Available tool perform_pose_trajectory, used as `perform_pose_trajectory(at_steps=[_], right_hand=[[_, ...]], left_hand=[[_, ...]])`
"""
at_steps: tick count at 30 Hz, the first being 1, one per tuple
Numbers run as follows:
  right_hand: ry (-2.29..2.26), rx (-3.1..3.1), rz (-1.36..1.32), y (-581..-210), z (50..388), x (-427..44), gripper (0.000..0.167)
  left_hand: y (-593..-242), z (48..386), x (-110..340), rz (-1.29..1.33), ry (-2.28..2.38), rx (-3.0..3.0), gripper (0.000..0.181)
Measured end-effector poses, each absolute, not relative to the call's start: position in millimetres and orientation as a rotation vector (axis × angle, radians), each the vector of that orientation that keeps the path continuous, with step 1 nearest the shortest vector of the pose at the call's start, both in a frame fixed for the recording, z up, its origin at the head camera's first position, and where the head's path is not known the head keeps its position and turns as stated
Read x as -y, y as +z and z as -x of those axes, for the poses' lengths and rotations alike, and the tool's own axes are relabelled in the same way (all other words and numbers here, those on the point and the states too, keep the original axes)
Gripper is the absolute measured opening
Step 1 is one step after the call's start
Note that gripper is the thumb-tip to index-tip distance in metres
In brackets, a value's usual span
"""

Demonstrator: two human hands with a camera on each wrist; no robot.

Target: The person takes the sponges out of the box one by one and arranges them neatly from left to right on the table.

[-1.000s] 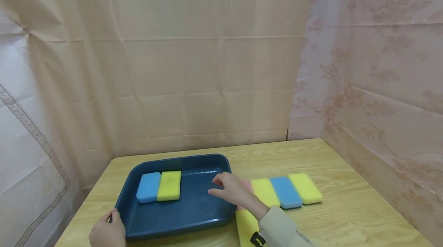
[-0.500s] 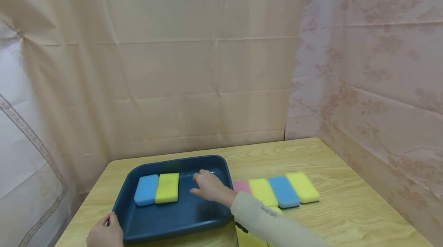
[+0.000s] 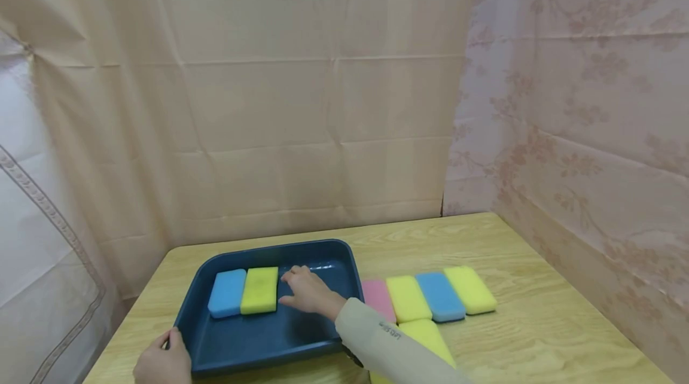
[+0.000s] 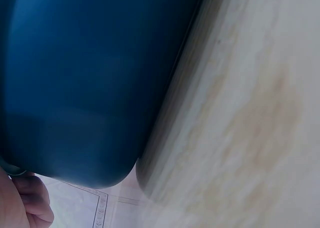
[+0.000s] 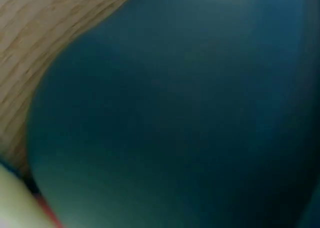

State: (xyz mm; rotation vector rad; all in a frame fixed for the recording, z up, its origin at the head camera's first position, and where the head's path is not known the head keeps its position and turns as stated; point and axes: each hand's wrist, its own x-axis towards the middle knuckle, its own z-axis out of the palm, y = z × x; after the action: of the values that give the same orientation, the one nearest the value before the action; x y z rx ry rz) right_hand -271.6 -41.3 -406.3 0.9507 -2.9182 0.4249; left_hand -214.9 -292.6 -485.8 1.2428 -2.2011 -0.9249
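Note:
A dark blue tray [image 3: 258,336] lies on the wooden table. Inside it, on the left, a blue sponge [image 3: 227,293] sits side by side with a yellow sponge [image 3: 259,290]. My left hand [image 3: 164,360] grips the tray's near-left rim; the left wrist view shows its curled fingers [image 4: 37,200] at the rim. Over the tray, just right of the yellow sponge, is my right hand [image 3: 311,293], thumb and fingers apart with nothing visible between them. The right wrist view is blurred and mostly filled by the tray [image 5: 160,103].
Right of the tray, a row holds a pink sponge [image 3: 379,300], a yellow sponge [image 3: 408,298], a blue sponge [image 3: 439,296] and another yellow sponge [image 3: 470,289]. Nearer lies one more yellow sponge [image 3: 427,339], partly under my right sleeve [image 3: 387,342]. Curtains hang behind the table [image 3: 538,324].
My right hand has moved left across the tray, from its right side toward the yellow sponge inside. My left hand stays on the rim. The pink sponge shows more fully.

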Motion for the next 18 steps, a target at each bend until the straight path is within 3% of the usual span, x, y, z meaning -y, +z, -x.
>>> perform_pose_trajectory(at_steps=[6,18], right_hand=[[0.375,2.945,-1.054,-409.9,270.2,52.4,0.050],[0.332,3.059,-1.171,-419.8,266.9,63.9,0.055]], left_hand=[[-450.9,196.4,270.8,-1.222,-0.965,2.202,0.039],[-459.4,202.3,274.9,-1.269,-0.977,2.197,0.039]])
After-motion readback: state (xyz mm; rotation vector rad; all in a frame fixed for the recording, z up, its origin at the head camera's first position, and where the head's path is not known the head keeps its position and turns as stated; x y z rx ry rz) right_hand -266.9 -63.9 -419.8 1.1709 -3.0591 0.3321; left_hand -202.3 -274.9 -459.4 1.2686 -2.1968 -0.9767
